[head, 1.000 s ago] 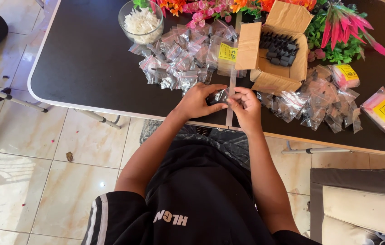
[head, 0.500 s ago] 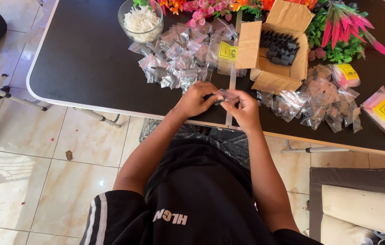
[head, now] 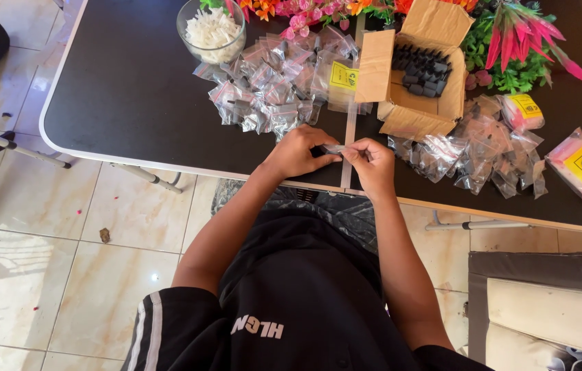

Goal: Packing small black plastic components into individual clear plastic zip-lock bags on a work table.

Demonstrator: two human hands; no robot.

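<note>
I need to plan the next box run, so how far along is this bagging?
Done: a pile of filled clear bags left of the cardboard box, another pile to its right. In hand: left hand and right hand pinch one small bag. Left: black parts remain in the box.

Left hand [head: 295, 152] and right hand [head: 373, 163] together on a small clear packet [head: 335, 148]; black table [head: 133, 96] beneath
</note>
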